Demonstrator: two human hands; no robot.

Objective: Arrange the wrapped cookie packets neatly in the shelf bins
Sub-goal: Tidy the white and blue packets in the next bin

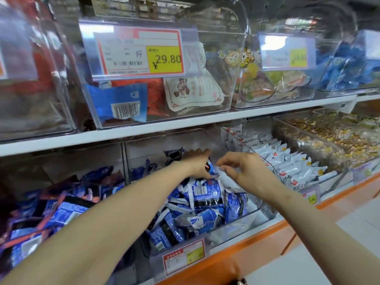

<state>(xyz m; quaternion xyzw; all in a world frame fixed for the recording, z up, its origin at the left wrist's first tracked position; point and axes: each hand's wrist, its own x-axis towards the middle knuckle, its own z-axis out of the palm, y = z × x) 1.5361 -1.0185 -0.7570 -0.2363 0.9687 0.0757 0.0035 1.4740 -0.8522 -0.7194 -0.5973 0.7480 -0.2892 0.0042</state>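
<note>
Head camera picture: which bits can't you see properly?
- Left hand: head view, its own back hides the fingers, so its grip on the blue cookie packets is unclear.
- Top right price tag: head view, glare and blur smear the number.
- Bottom bin label: head view, print too small.
- Far left bin: head view, blurred and cut off by the left edge.

The cookie packets (205, 200) are blue and white with a black band and a white barcode patch; the neighbouring packets (287, 161) are white with small red and yellow marks; the price tag (139, 52) is white, red-bordered, with a yellow block; the shelf edge (185, 122) is white; the base (257, 239) is orange.
</note>
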